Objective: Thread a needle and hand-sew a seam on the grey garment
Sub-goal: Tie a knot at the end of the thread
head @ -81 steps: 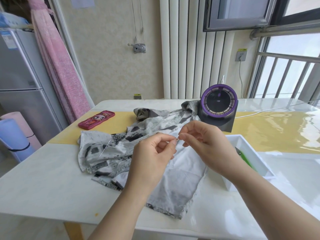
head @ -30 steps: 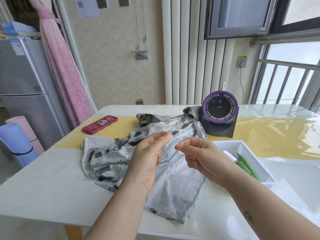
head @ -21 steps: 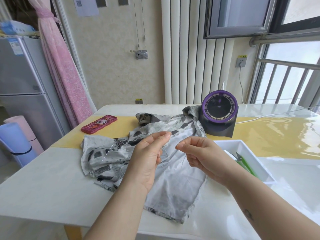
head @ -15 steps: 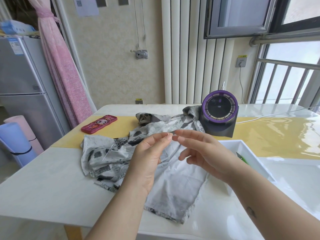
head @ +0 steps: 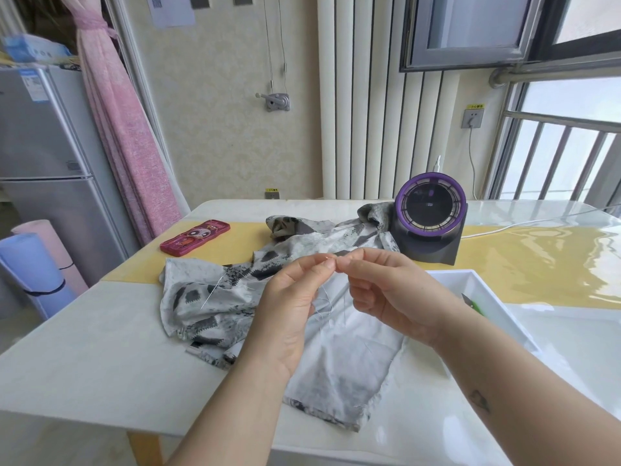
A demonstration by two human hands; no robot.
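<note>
Head camera view: a person's left hand (head: 289,297) and right hand (head: 393,290) meet fingertip to fingertip above a grey garment (head: 336,348) spread on a white table (head: 84,348). Each hand pinches a fine pale thread (head: 324,304) between thumb and forefinger, and the two pinches touch. The right hand's other fingers are curled toward its palm. Below the meeting fingertips the thread hangs in loose loops between the hands and trails down onto the cloth.

The patterned garment lies crumpled directly beneath both hands, and its plain pale panel runs back under the wrists toward the near table edge. Beyond the left hand, on the garment's outer folds, lies a thin straight sliver that looks like the needle (head: 210,295), well apart from either hand.

Just outside the right wrist sits a white tray (head: 487,284) with a green-handled tool (head: 477,306) partly showing in it. Past the right hand's fingertips stands a purple-rimmed desk fan (head: 430,210), touching the garment's far edge. Farther out past the left hand, a red phone case (head: 195,237) rests on a yellow runner (head: 537,264) that crosses the table.
</note>
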